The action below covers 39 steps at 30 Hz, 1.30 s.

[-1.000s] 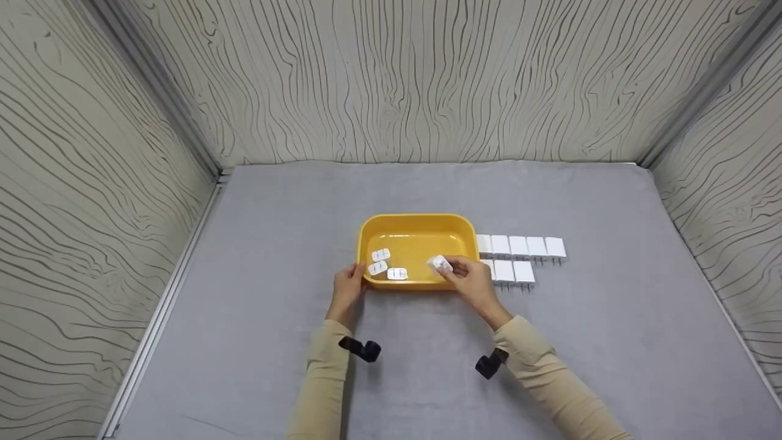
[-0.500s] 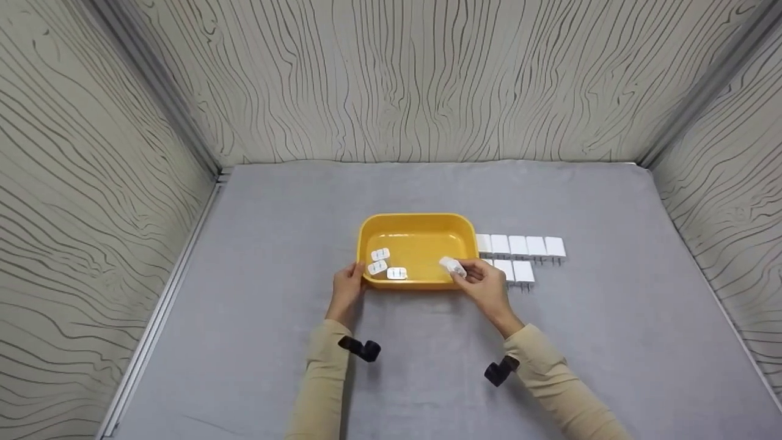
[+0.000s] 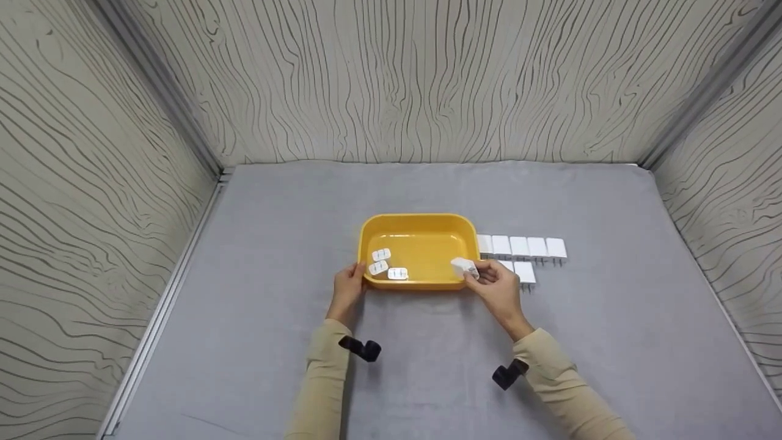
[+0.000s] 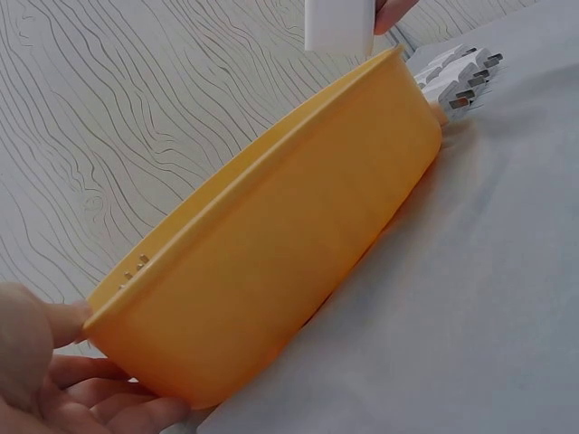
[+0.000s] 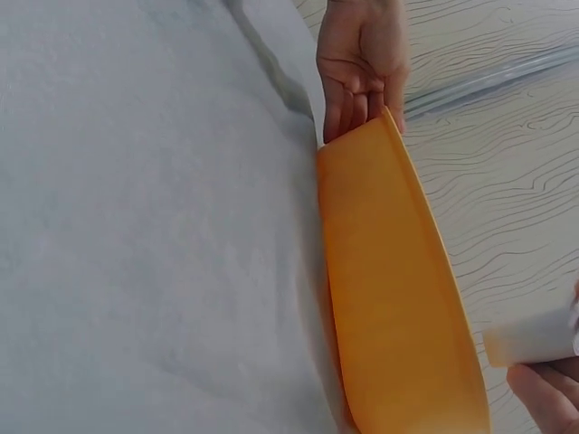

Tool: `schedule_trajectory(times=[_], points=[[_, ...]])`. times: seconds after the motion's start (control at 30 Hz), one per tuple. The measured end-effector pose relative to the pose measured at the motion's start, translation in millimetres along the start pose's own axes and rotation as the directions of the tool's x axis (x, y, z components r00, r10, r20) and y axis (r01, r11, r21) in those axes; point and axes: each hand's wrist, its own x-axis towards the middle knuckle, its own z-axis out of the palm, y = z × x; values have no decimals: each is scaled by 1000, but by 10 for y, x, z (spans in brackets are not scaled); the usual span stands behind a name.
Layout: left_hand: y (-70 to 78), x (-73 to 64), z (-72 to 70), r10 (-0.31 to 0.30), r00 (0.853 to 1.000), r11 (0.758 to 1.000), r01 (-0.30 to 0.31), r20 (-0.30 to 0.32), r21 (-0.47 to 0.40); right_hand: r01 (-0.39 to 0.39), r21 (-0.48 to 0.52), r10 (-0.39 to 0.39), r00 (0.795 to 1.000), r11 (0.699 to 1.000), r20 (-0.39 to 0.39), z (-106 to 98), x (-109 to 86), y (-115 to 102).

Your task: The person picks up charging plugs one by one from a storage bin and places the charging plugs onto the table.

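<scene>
My left hand (image 3: 348, 288) grips the left front corner of a yellow plastic basin (image 3: 418, 216), thumb at the rim and fingers under its wall in the left wrist view. Above the basin's right front corner, my right hand (image 3: 502, 296) pinches a white plug charger (image 3: 462, 266) between thumb and fingers. That charger (image 4: 339, 25) shows above the rim in the left wrist view, its plain white side facing out. Three more white chargers (image 3: 398, 274) stand at the left inside the basin, with their pronged faces turned up.
Right of the basin, a back row of several white chargers (image 3: 536, 246) lies with prongs toward me. A shorter front row (image 3: 524, 272) is partly hidden by my right hand. Grey cloth (image 3: 293, 214) covers the table; wood-patterned panels (image 3: 397, 79) enclose it.
My right hand has moved right with the charger, from over the basin's inside to its right front corner, and the charger has turned. My left hand and the basin stay in place.
</scene>
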Motion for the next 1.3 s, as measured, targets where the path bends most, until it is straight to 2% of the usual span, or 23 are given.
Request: schedule_trajectory(times=[0.27,0.6,0.73,0.87,1.03,1.13,1.3], points=[[6,-1,-1,4,1000,1000,-3,-7,13,-58,20,58,998,998,3,-132,-5,30],[1,8,-1,15,1000,1000,-15,10,18,-29,20,30,998,999,-51,-273,17,93],[10,0,7,21,1000,999,-21,10,27,-45,0,45,997,999,-58,-339,17,132],[26,-4,11,-5,1000,999,5,6,44,-73,-16,72,995,997,-64,-405,5,165],[26,6,13,-22,1000,999,22,14,31,-35,-18,34,998,999,-58,-501,-22,256],[17,4,12,-2,1000,1000,1,15,16,9,-28,-10,999,1000,-47,-564,-37,341],[-3,1,14,18,1000,1000,-18,-5,0,39,-54,-40,999,998,-25,-656,-65,433]])
